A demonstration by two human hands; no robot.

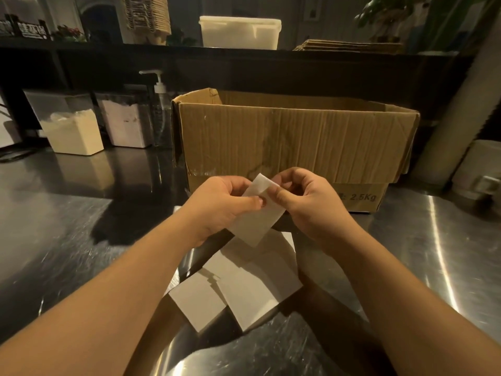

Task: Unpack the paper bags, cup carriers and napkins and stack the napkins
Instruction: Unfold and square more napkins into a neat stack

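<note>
Above the steel counter point(67, 240), just in front of the open cardboard box point(292, 142), both hands pinch one white napkin point(257, 221) between thumb and fingers: the left hand point(219, 204) on its left edge, the right hand point(309, 202) at its upper right corner, the two close together. Beneath them loose napkins point(244, 283) lie overlapping and askew on the counter. To the left, bare steel runs out to two powder containers point(73, 131) and a pump bottle point(160, 109) at the back edge.
</note>
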